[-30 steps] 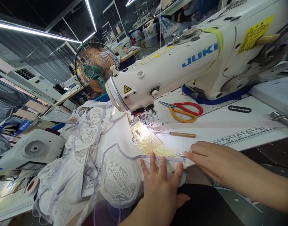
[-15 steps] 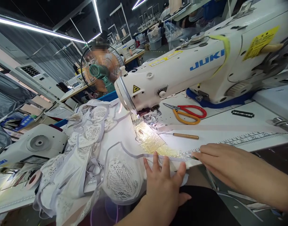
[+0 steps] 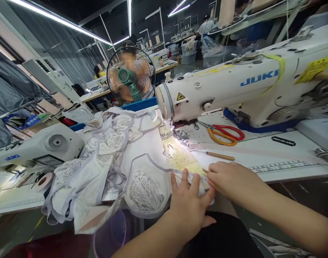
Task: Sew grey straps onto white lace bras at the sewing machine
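A white lace bra (image 3: 149, 191) with grey edging lies at the table's front edge. My left hand (image 3: 187, 204) rests on its right part, fingers spread and pressing the fabric flat. Close beside it my right hand (image 3: 223, 177) is closed, its fingertips at the bra's edge. A small dark tip shows at those fingers; what it belongs to is hidden. Just behind, the lit bed of the sewing machine (image 3: 220, 86) is covered with shiny yellowish tape (image 3: 182, 154).
Right of the needle lie scissors (image 3: 225, 134) with red and orange handles, a wooden-handled awl (image 3: 220, 156) and a black blade (image 3: 283, 141). More lace bras (image 3: 107, 150) are heaped on the left, near a second machine (image 3: 56, 143). A fan (image 3: 130, 75) stands behind.
My right hand has moved left, up to the bra's edge beside my left hand, and its fingers have curled closed. My left hand stays spread on the bra. The view has shifted.
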`<action>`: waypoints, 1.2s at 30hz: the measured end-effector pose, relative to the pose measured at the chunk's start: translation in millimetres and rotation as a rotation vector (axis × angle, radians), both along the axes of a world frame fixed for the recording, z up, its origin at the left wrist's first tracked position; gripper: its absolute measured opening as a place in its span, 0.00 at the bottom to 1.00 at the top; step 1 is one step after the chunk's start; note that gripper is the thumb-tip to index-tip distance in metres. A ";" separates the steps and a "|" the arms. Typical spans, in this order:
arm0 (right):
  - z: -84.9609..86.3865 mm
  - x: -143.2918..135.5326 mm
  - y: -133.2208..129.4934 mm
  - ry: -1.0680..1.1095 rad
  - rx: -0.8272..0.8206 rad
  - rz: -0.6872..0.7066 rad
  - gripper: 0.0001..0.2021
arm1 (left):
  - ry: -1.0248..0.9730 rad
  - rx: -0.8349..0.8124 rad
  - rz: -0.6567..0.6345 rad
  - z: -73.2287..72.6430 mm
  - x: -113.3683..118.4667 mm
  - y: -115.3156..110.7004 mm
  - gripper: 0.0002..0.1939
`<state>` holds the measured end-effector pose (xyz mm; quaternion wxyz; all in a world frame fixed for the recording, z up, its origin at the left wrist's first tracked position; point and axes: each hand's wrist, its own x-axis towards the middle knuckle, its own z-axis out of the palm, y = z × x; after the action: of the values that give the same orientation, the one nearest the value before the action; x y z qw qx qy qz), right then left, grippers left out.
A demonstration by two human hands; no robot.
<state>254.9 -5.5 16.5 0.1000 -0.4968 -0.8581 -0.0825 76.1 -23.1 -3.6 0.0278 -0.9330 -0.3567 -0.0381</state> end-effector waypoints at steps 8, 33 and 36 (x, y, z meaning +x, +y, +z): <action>11.7 -23.0 2.6 -0.171 0.049 -0.084 0.11 | -0.037 -0.021 -0.076 2.9 -16.6 3.0 0.37; -1.0 -84.8 39.1 -0.053 0.182 0.067 0.05 | -0.440 -0.285 -0.390 -0.2 -62.0 17.9 0.31; -9.0 -94.8 46.2 -0.054 0.180 0.105 0.08 | -0.531 -0.243 -0.344 -2.8 -60.8 16.6 0.23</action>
<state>160.1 40.7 7.5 0.1253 -0.4378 -0.8744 -0.1671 15.3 -6.6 -6.3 -0.1845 -0.9336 -0.1908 -0.2409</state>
